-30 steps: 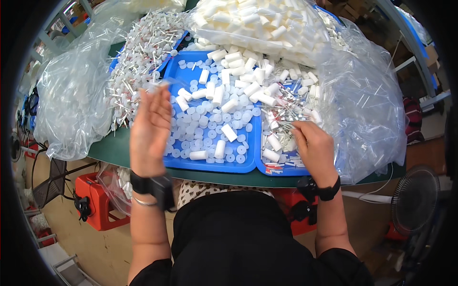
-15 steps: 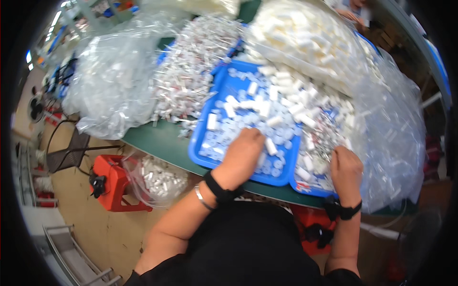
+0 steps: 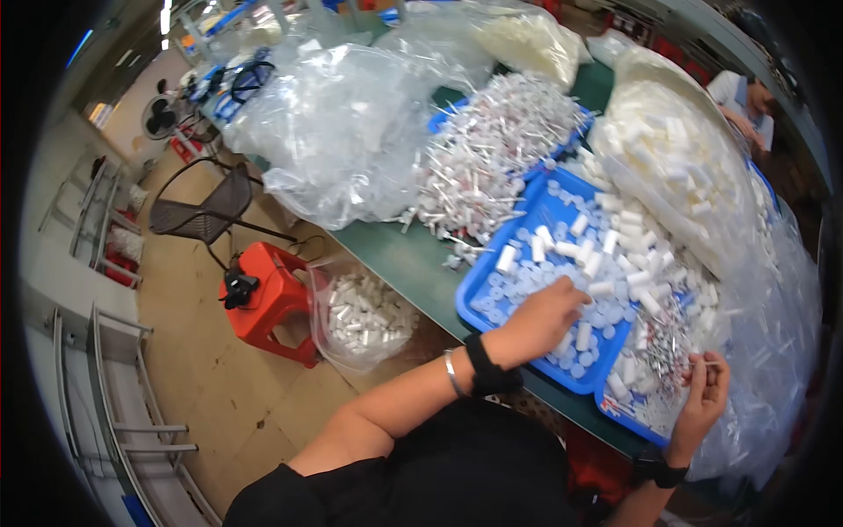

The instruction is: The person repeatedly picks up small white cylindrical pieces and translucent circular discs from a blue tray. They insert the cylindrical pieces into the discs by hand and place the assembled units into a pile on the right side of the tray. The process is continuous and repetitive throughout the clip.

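Observation:
My left hand [image 3: 549, 318] is over a blue tray [image 3: 471, 288] of translucent round caps [image 3: 497, 309] and white cylinders [image 3: 507, 258]. Its fingers are bent together among the caps; whatever is in them is too small or hidden to name. At the right edge of a second blue tray [image 3: 634, 425], my right hand [image 3: 708, 395] is raised, thumb and fingers pinching a thin, pale stick-like piece [image 3: 705, 363]. Below it, that tray holds a heap of thin metallic and reddish pieces [image 3: 659, 338] with white cylinders around them.
A heap of thin white stemmed pieces [image 3: 479, 167] lies behind the left tray. Large clear bags [image 3: 342, 132] and an opened bag of white cylinders [image 3: 672, 167] cover the green table [image 3: 373, 250]. Left of me stand a red stool [image 3: 268, 290] and a bag of white pieces [image 3: 364, 316]. A person [image 3: 745, 105] sits far right.
My view has swung left, so the table appears farther right. The right hand has turned up out of the pieces, a thin stick-like piece now showing in its fingers. My left hand stays among the caps.

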Action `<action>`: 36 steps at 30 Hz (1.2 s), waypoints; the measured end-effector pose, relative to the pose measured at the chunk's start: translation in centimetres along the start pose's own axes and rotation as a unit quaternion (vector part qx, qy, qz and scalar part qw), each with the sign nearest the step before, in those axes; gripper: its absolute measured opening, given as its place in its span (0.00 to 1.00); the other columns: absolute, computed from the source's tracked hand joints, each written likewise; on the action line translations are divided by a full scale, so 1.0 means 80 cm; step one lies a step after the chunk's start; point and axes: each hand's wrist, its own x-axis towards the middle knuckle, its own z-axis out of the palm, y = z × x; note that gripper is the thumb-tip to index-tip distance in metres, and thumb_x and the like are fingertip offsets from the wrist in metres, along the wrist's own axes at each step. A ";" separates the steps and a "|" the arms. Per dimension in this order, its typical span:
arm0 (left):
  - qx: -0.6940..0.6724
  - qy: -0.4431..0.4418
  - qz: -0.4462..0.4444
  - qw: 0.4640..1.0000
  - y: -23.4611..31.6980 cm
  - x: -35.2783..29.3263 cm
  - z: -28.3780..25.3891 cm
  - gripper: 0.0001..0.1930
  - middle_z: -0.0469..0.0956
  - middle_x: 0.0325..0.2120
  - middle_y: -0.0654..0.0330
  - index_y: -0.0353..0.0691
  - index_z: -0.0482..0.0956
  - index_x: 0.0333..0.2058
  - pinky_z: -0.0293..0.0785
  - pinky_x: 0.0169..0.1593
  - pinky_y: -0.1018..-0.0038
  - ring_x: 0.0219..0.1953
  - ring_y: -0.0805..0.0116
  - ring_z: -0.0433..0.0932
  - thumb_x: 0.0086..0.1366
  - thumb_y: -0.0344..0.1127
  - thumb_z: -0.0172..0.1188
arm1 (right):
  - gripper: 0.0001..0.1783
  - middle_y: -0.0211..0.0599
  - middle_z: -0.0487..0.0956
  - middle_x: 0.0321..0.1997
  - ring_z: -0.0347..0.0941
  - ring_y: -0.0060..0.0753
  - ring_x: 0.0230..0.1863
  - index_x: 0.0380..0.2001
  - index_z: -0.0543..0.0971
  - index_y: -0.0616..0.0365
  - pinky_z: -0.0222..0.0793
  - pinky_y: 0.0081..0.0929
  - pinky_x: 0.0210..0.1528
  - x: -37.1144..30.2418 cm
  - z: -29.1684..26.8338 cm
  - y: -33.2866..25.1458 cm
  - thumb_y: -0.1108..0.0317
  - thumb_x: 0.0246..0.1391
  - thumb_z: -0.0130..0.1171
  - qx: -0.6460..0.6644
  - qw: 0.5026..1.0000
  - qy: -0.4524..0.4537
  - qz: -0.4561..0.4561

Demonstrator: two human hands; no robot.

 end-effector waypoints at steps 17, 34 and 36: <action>-0.699 -0.123 -0.373 0.598 0.059 -0.034 0.020 0.19 0.78 0.40 0.54 0.27 0.69 0.52 0.77 0.51 0.80 0.43 0.70 0.79 0.69 0.36 0.53 | 0.08 0.43 0.80 0.38 0.79 0.26 0.34 0.41 0.73 0.65 0.76 0.21 0.37 -0.046 0.048 0.005 0.73 0.61 0.53 0.194 0.968 -0.127 0.099; -0.633 -0.077 -0.390 0.664 0.063 -0.034 0.022 0.17 0.77 0.36 0.59 0.31 0.72 0.50 0.76 0.47 0.79 0.40 0.71 0.79 0.67 0.36 0.56 | 0.06 0.42 0.80 0.37 0.80 0.28 0.35 0.38 0.76 0.67 0.76 0.21 0.37 -0.050 0.047 -0.002 0.79 0.56 0.57 0.039 0.989 -0.140 -0.035; -0.646 -0.073 -0.397 0.648 0.062 -0.034 0.021 0.17 0.77 0.36 0.60 0.31 0.72 0.50 0.76 0.47 0.79 0.40 0.71 0.79 0.67 0.36 0.56 | 0.06 0.42 0.81 0.36 0.80 0.29 0.35 0.37 0.76 0.67 0.76 0.21 0.37 -0.051 0.047 -0.002 0.79 0.56 0.57 0.036 0.989 -0.140 -0.040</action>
